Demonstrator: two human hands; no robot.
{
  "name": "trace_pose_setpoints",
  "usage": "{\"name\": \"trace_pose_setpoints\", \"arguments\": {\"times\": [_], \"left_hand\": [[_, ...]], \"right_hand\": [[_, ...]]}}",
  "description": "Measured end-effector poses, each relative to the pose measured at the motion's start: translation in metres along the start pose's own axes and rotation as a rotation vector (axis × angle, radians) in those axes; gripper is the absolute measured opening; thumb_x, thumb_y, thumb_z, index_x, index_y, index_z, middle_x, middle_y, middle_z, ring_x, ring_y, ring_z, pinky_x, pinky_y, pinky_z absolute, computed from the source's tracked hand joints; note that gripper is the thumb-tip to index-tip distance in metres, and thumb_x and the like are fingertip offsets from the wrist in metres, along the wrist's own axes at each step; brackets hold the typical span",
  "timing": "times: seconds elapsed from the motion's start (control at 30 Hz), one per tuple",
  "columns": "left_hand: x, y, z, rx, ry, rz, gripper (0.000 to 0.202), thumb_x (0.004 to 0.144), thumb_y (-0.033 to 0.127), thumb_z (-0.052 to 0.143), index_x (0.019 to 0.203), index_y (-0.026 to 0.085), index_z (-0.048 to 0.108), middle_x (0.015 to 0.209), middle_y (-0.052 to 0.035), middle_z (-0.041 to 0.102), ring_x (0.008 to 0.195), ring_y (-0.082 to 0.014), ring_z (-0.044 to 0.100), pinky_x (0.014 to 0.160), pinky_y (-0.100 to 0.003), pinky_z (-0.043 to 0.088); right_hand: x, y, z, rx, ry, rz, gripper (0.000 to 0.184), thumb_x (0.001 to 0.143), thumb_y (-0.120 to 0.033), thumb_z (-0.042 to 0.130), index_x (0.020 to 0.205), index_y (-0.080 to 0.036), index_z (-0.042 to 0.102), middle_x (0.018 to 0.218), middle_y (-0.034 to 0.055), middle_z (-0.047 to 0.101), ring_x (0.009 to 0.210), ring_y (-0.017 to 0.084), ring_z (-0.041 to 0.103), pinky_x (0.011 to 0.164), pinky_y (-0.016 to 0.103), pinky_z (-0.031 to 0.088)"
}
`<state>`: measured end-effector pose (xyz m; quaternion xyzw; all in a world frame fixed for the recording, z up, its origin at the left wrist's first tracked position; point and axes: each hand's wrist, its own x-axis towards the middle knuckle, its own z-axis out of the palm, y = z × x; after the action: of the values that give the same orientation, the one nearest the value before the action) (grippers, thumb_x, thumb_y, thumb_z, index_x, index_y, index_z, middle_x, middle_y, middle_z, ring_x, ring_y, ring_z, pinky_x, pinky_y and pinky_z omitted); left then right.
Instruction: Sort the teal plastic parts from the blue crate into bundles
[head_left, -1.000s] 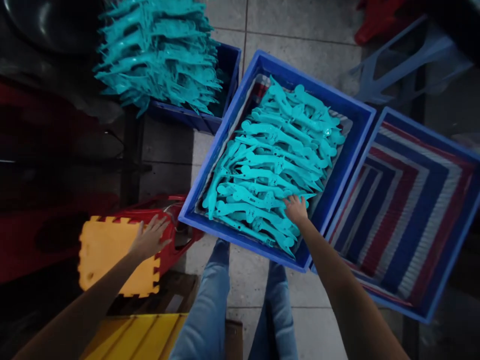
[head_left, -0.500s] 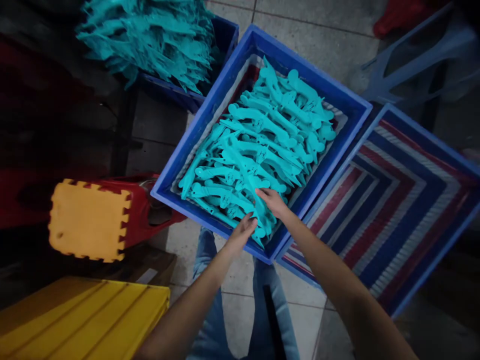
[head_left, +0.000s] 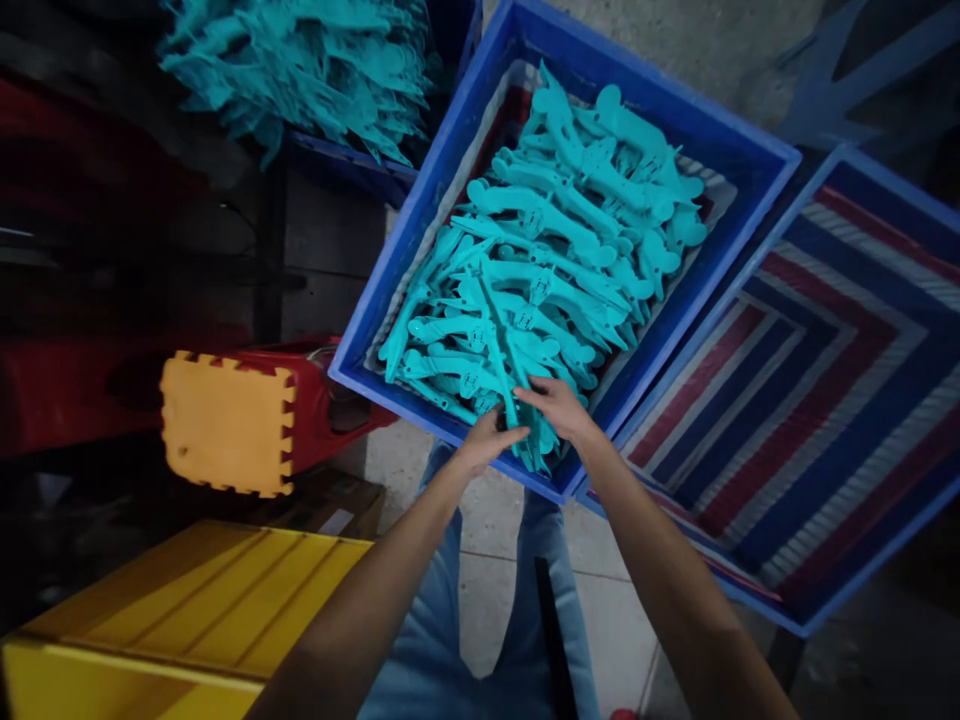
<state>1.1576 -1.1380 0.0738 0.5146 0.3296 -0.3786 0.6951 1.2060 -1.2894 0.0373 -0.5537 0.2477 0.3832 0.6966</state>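
Over the near end of a blue crate (head_left: 367, 340), my two hands hold one long teal plastic part (head_left: 501, 345). Its narrow edge and a dark hollow side now face up. My left hand (head_left: 487, 442) grips the near end from the left, thumb pointing right. From the right, my right hand (head_left: 559, 405) has its fingers closed on the same end; some fingertips are hidden behind the part. Under and beyond both hands lie many similar curved teal parts (head_left: 536, 215) with rounded ends, piled in rows on the crate's striped lining.
Another blue crate (head_left: 345, 165), heaped with teal parts, stands at the upper left. A crate with striped lining (head_left: 847, 400) adjoins on the right. At left are a red stool (head_left: 307, 420) with an orange foam mat (head_left: 225, 420) and a yellow box (head_left: 202, 590).
The long teal part has been turned from its broad face onto its edge, showing its dark hollow side. Both hands have closed on its near end. The view has shifted slightly.
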Motion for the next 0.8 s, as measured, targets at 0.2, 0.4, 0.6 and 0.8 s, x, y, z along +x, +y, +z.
{"name": "trace_pose_setpoints", "arguments": {"times": [0.2, 0.4, 0.6, 0.8], "left_hand": [[-0.014, 0.005, -0.046, -0.354, -0.084, -0.126, 0.056, 0.065, 0.024, 0.073, 0.118, 0.017, 0.059, 0.093, -0.0098, 0.072, 0.082, -0.0267, 0.069, 0.073, -0.036, 0.051], [-0.02, 0.003, -0.051, -0.413, -0.096, -0.108, 0.057, 0.066, 0.024, 0.068, 0.121, 0.019, 0.058, 0.095, -0.0087, 0.071, 0.084, -0.0257, 0.069, 0.069, -0.035, 0.052], [-0.033, -0.005, -0.046, -0.356, -0.135, -0.133, 0.059, 0.067, 0.022, 0.067, 0.125, 0.02, 0.055, 0.097, -0.0087, 0.071, 0.084, -0.0246, 0.068, 0.074, -0.039, 0.053], [-0.049, -0.014, -0.026, -0.354, -0.228, -0.134, 0.059, 0.069, 0.023, 0.068, 0.126, 0.019, 0.054, 0.099, -0.0103, 0.07, 0.084, -0.0253, 0.067, 0.072, -0.037, 0.052]], "right_hand": [[-0.02, 0.002, -0.021, 0.303, 0.149, 0.147, 0.035, 0.057, -0.042, 0.078, 0.081, -0.018, 0.069, 0.068, 0.0025, 0.07, 0.063, 0.02, 0.064, 0.062, 0.034, 0.052], [-0.037, 0.023, -0.017, 0.362, 0.189, 0.129, 0.04, 0.058, -0.042, 0.076, 0.088, -0.017, 0.068, 0.073, 0.0041, 0.071, 0.065, 0.022, 0.066, 0.059, 0.034, 0.054], [-0.066, 0.031, -0.037, 0.381, 0.282, 0.113, 0.033, 0.058, -0.04, 0.076, 0.083, -0.019, 0.069, 0.071, 0.0026, 0.071, 0.06, 0.02, 0.064, 0.058, 0.033, 0.053], [-0.149, 0.059, -0.113, 0.204, 0.843, 0.01, 0.036, 0.059, -0.045, 0.071, 0.081, -0.017, 0.069, 0.066, 0.0008, 0.066, 0.055, 0.017, 0.057, 0.052, 0.028, 0.046]]}}
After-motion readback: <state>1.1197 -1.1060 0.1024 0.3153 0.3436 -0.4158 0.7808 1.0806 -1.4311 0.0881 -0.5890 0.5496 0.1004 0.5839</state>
